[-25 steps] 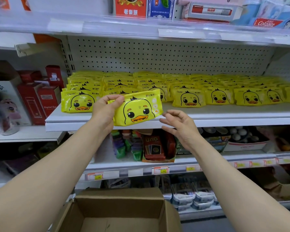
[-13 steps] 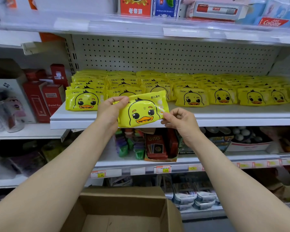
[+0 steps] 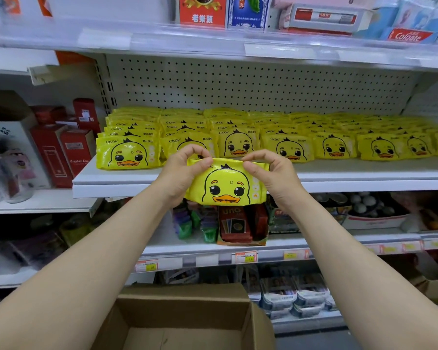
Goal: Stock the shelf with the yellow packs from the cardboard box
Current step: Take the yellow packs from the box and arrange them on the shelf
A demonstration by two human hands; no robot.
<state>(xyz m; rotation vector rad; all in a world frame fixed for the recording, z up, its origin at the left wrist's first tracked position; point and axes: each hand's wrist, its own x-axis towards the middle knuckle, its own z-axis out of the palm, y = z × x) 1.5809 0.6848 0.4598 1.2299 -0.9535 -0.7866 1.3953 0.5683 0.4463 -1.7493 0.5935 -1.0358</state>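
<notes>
Yellow packs [image 3: 288, 127] with a duck face lie in overlapping rows across the white shelf [image 3: 364, 173]. They run from its left end to the right edge of your view and reach back to the pegboard wall [image 3: 238, 84]. Below you, at the bottom of the view, the cardboard box [image 3: 182, 314] stands with its flaps open and its brown inside facing up. Red boxes [image 3: 61, 155] stand on the neighbouring shelf to the left, and card boxes [image 3: 234, 223] sit on the shelf beneath.

You carry the held pack [image 3: 226, 188] in front of the shelf's front edge, upright, with the duck face toward you. It is just below the second column of packs from the left. Whether it touches the shelf edge you cannot tell.

Your left hand [image 3: 180, 178] grasps the pack's upper left corner and your right hand [image 3: 276, 178] grasps its upper right corner. On each side the thumb presses the front face while the fingers [image 3: 197, 151] curl over the top edge, pinching the wrapper between them.
</notes>
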